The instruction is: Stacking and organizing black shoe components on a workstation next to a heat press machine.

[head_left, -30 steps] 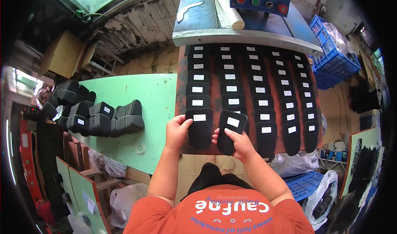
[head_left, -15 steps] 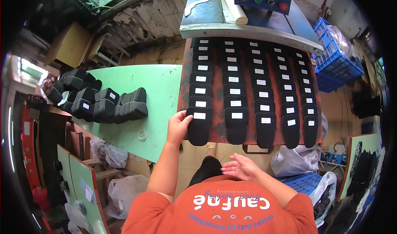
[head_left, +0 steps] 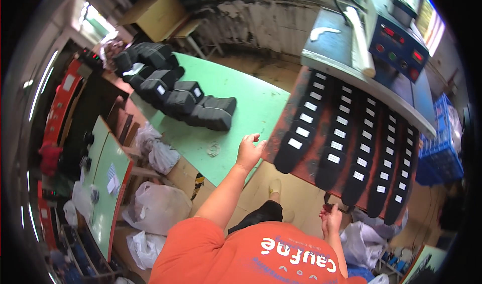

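Note:
A red board (head_left: 273, 152) carries columns of overlapping, flat black pieces (head_left: 327, 172) with rounded ends and small white labels. My left hand (head_left: 250, 152) is at the board's left front corner, fingers loosely bent and apart, holding nothing; whether the thumb touches the edge is unclear. Below the front edge, my right hand (head_left: 331, 220) has its fingers curled at a dark handle (head_left: 328, 199) under the board. Behind the board stands a press machine with a grey metal edge (head_left: 361, 72) and a blue control box (head_left: 399, 48).
To the left, a green table (head_left: 251, 93) bears tied bundles of black pieces (head_left: 213, 112) and a coil of pale bands (head_left: 214, 149). Plastic bags (head_left: 155, 206) lie on the floor. A blue crate (head_left: 442, 156) stands at the right, and a cardboard box (head_left: 158, 15) at the back.
My view has turned to the left. My left hand has let go of the nearest labelled piece and moved to the board's corner. My right hand has gone from my body to the handle.

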Available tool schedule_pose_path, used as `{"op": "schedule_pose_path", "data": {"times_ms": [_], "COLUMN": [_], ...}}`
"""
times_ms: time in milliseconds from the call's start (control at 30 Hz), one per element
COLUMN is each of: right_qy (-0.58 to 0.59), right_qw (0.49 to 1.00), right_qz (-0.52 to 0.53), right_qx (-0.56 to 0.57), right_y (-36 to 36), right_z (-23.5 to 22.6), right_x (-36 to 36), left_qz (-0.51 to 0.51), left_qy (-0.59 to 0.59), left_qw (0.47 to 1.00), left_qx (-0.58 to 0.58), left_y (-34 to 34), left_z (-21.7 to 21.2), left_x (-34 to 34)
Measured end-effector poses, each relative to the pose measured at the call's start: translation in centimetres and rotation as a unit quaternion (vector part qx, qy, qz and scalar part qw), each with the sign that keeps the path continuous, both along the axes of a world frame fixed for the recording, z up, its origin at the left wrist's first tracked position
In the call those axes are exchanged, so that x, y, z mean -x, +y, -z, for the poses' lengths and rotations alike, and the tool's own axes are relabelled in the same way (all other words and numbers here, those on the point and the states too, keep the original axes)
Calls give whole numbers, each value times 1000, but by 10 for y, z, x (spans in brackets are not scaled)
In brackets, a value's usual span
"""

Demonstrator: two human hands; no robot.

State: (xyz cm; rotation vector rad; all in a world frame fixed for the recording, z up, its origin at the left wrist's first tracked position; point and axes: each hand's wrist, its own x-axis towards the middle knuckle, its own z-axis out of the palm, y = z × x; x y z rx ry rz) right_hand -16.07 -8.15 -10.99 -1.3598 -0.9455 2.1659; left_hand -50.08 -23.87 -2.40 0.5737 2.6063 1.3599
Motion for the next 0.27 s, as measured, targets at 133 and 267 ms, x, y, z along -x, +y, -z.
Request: {"op": "schedule_pose_path", "data": {"times_ms": [133,267], "right_qy": [46,135], "right_qw": [998,980], "right_qz": [52,147], "right_qx": [-7,19], "right_y": [26,54], "right_z": [3,42], "right_x": [28,50], "left_qz": [-74,-188], "left_qy": [89,206], "left_qw": [993,959], "left_qx": [1,52], "left_y": [-64,-140], "left_z": [7,-3], "left_x": [31,69]}}
